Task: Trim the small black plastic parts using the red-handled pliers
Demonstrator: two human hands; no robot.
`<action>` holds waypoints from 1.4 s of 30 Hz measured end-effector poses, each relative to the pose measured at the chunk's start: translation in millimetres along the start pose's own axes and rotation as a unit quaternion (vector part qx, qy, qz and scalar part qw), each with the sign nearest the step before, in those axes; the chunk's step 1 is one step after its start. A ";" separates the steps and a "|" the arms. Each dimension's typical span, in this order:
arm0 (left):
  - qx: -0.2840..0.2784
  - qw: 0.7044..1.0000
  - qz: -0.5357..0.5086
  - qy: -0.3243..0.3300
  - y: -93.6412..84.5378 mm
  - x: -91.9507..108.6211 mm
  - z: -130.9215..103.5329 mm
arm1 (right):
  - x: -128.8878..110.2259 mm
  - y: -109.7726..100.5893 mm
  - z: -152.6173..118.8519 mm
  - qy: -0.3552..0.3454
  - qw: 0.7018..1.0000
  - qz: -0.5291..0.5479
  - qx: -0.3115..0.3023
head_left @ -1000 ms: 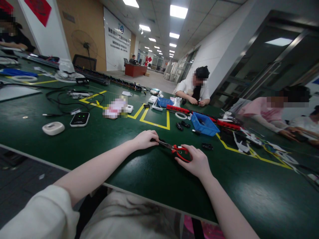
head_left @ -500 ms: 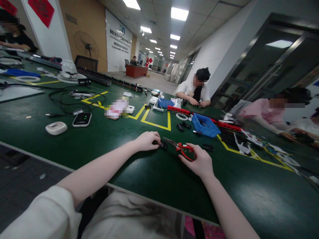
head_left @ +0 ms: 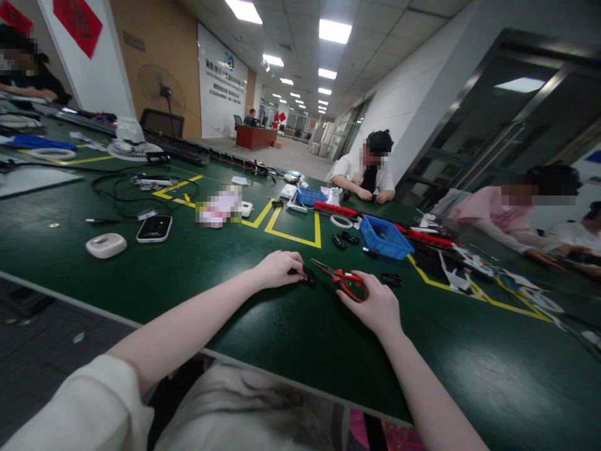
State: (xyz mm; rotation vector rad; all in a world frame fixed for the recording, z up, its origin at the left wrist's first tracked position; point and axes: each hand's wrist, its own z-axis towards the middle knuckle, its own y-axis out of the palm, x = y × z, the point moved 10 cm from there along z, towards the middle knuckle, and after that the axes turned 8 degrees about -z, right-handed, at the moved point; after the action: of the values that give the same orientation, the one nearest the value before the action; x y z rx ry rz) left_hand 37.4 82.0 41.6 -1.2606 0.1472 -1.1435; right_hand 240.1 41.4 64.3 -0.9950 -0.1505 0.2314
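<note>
Between the fingertips of my left hand is a small black part, held just over the green table; its exact kind is too small to tell. My right hand grips long-nose pliers by their red and black handles. The jaws point up and left, a little apart from the black part. Beyond my right fingers lies another black piece. Further off, more small black pieces rest near a blue bin.
Left of my hands are a white-edged device with a green light, a white rounded case and black cables. Yellow tape marks the green table. Red strips and a white roll lie beyond. Other people work at the far side.
The black part in my left fingers has turned slightly and shows a flatter side. My right hand and the pliers have barely moved.
</note>
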 end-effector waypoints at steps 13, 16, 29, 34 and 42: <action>0.021 0.999 -0.047 0.002 4.5 -6.6 2.3 | -39.8 -9.7 9.8 -0.094 0.994 0.011 0.056; 0.020 0.999 -0.042 0.004 5.2 -7.2 2.7 | -92.6 -10.5 14.0 -0.212 0.976 0.014 0.049; -0.020 0.999 0.010 0.034 4.8 -5.1 4.2 | -115.9 21.0 30.5 -0.218 0.975 0.029 0.008; -0.022 0.999 0.028 0.038 6.3 -2.6 3.2 | -115.3 21.6 30.6 -0.220 0.975 0.041 0.005; -0.018 0.998 0.044 0.034 9.4 -3.2 2.1 | -111.1 27.3 33.0 -0.217 0.973 0.072 -0.001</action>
State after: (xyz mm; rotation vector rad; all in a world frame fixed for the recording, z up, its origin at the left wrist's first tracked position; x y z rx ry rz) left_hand 42.8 84.6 33.5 -1.2353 0.2721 -1.1111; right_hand 121.8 53.4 56.8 -0.9476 -0.4783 0.5822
